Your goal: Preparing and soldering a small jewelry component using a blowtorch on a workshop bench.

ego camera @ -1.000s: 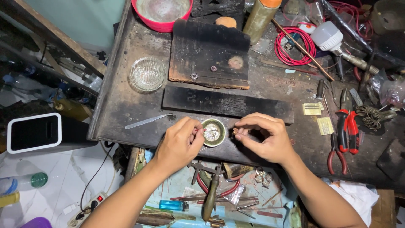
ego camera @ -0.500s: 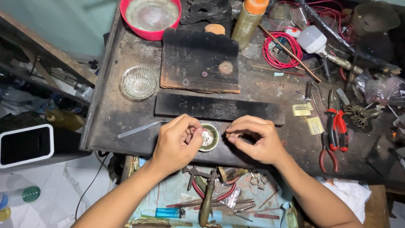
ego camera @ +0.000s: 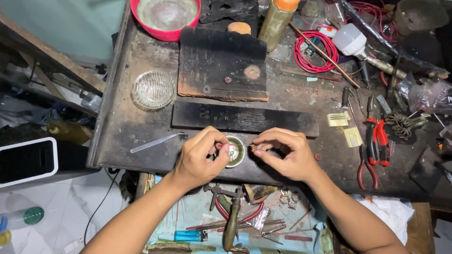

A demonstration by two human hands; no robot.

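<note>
My left hand (ego camera: 203,157) rests at the front edge of the dark workbench (ego camera: 122,127), its fingertips pinched over a small round metal dish (ego camera: 236,152); what it pinches is too small to tell. My right hand (ego camera: 287,153) is just right of the dish, thumb and forefinger pinching a tiny gold-coloured piece (ego camera: 253,148) close to the dish's rim. Behind both hands lies a long black charred strip (ego camera: 245,117).
A charred wooden block (ego camera: 221,66) with small round ornaments, a glass dish (ego camera: 153,88), a red bowl (ego camera: 165,16), a flat metal tool (ego camera: 155,142), red-handled pliers (ego camera: 372,146), a red wire coil (ego camera: 313,51) and a tool-filled open drawer (ego camera: 235,221) surround the hands.
The view has shifted a little. Both hands stay at the small dish; my right hand's pinched fingertips have come closer to its rim.
</note>
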